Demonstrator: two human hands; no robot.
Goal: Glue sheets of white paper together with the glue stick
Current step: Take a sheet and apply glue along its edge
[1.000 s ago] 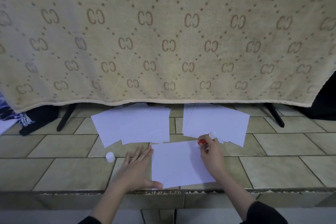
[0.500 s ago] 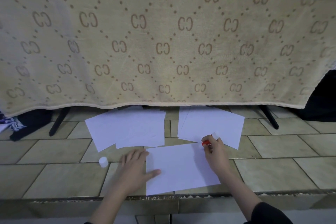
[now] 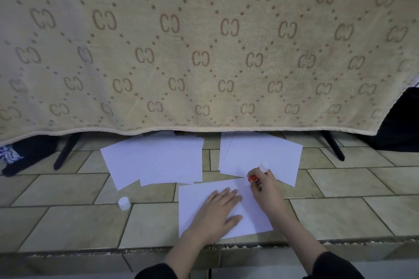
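Since a second ago the left hand (image 3: 223,215) has slid from the sheet's left edge onto its middle, where it now lies flat with fingers spread, pressing the sheet (image 3: 195,206) against the tiles (image 3: 68,222). Meanwhile the right hand (image 3: 264,188) stays at the far right corner, fingers curled round the red glue stick (image 3: 254,178), its tip aimed down at that corner; whether it touches the paper I cannot tell. Judging by this, the step in hand is spreading glue along the sheet's top edge. To do it well, keep the left palm firm and near the stroke so the paper does not drag or buckle, and draw the stick in even passes out to the edges and corners, lightly enough not to tear. Two loose stacks of paper lie beyond, one left (image 3: 156,161) and one right (image 3: 272,154), the right touching or overlapping the sheet's corner, so glue running past that corner could catch it. Its white cap (image 3: 124,203) stands on the tiles, left of the sheet.
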